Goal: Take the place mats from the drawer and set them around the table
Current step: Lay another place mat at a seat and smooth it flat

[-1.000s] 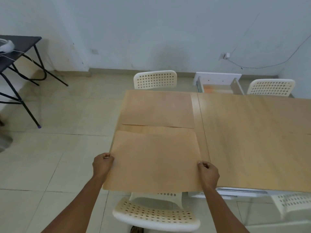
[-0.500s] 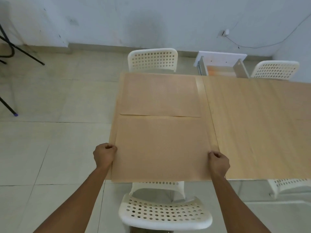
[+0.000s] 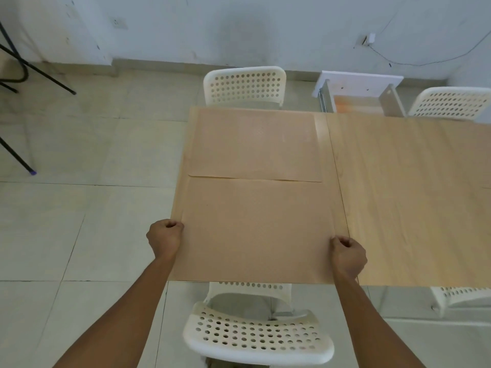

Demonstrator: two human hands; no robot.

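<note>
Two tan place mats lie on the left end of the wooden table. The far mat sits flat by the far edge. The near mat lies at the near edge, its far edge meeting the far mat. My left hand grips the near mat's left edge with curled fingers. My right hand grips its right edge the same way. Beyond the table's far side a white drawer stands pulled open, with an orange-tan surface visible inside.
White perforated chairs stand around the table: one below me at the near side, one at the far left, one at the far right, part of another at the near right. Black table legs stand far left on the tiled floor.
The near mat has moved forward and down onto the table, its far edge now meeting the far mat. Both hands kept their grip on its side edges. The view tilted further down.
</note>
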